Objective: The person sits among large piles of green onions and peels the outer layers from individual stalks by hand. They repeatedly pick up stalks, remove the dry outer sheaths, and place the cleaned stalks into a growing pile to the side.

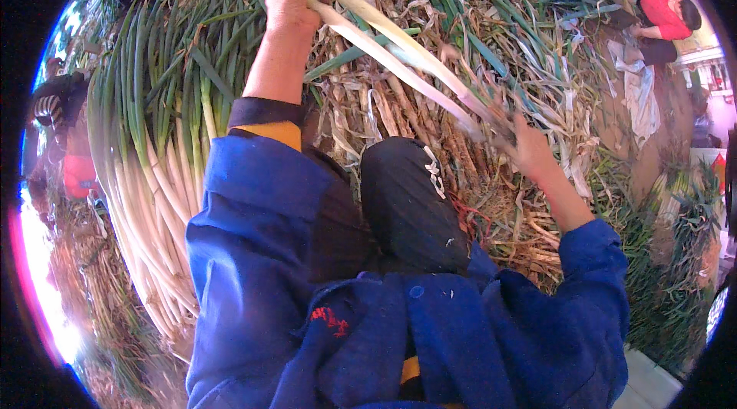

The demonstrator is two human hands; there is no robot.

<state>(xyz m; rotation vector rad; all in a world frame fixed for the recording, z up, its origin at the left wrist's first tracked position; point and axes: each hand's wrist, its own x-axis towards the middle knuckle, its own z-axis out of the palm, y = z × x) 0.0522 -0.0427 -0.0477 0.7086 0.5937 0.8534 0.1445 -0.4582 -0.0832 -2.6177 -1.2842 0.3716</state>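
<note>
My left hand [293, 3] grips two long green onions [397, 43] near the point where the white stalks turn green. They slant down to the right across the view. At their root ends, my right hand [532, 144] is closed on dry, brownish strands; motion blur hides whether these are roots or outer skin. Left of my left arm lies a large pile of clean green onions [155, 178], white stalks toward me and green leaves away. Beneath the held stalks spreads a layer of untrimmed green onions [397, 103] with dry, withered leaves.
My bent knee [409, 201] in dark trousers is just below the held stalks. A person in a red top [662, 3] bends over at the upper right, near a white plastic sheet [636, 86]. More green onions [668, 271] lie at the right. Other people are at the left edge.
</note>
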